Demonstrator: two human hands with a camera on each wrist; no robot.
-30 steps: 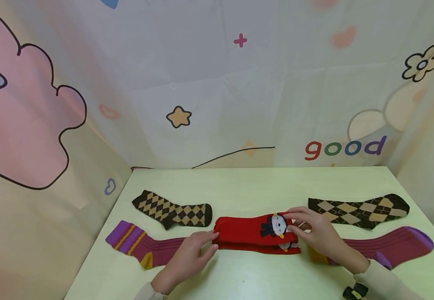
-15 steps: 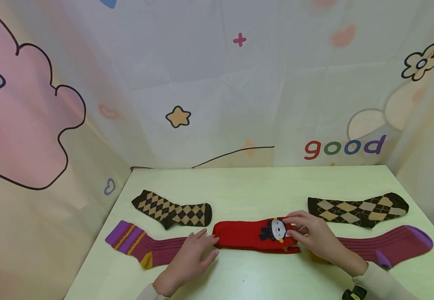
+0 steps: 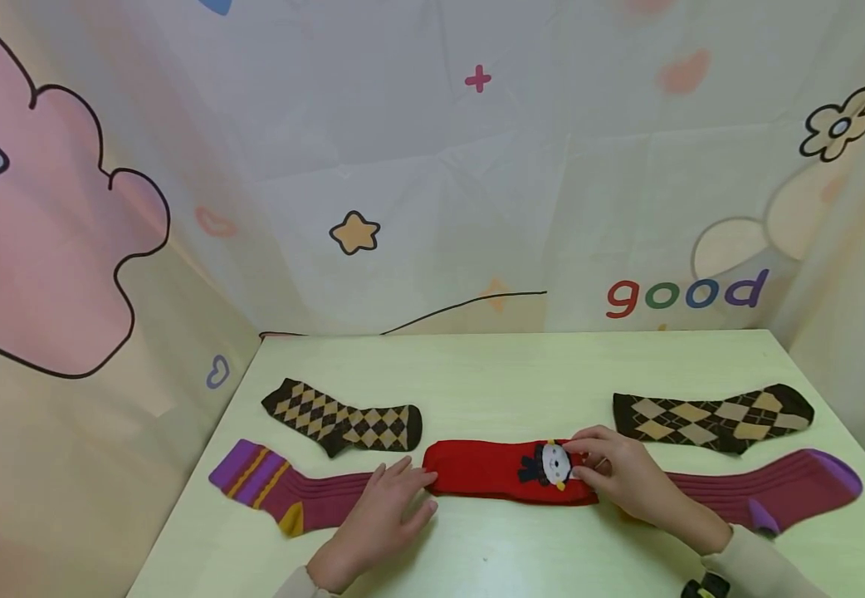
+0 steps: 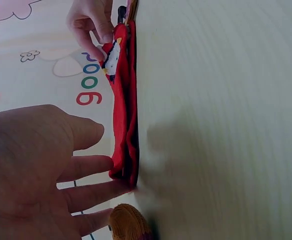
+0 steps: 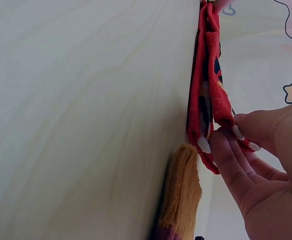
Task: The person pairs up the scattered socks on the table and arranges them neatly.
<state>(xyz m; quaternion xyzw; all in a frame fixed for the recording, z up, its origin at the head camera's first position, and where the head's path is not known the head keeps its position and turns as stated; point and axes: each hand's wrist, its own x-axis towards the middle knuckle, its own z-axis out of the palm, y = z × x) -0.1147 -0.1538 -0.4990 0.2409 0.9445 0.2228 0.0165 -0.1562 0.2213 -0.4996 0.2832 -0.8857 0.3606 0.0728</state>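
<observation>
Two red socks point(image 3: 477, 470) with a white animal-face design lie one over the other in the middle of the table, in the head view. My right hand point(image 3: 630, 477) pinches the upper sock's right end between thumb and fingers; in the right wrist view, this edge of the red sock point(image 5: 221, 107) is lifted slightly off the lower one. At the left end, my left hand point(image 3: 380, 515) touches the socks with extended fingers. The left wrist view has the left hand point(image 4: 41, 170) with straight, spread fingers against the end of the red socks point(image 4: 125, 110).
A brown argyle sock point(image 3: 346, 417) and a maroon striped sock point(image 3: 320, 494) lie on the left. To the right are another argyle sock point(image 3: 712, 417) and another maroon sock point(image 3: 769, 490), partly behind the right hand. A printed curtain point(image 3: 432, 166) hangs behind the table point(image 3: 507, 552).
My right hand has moved slightly down toward the near side with the upper red sock's end, which now covers the lower sock almost fully. The left fingers have straightened at the left end.
</observation>
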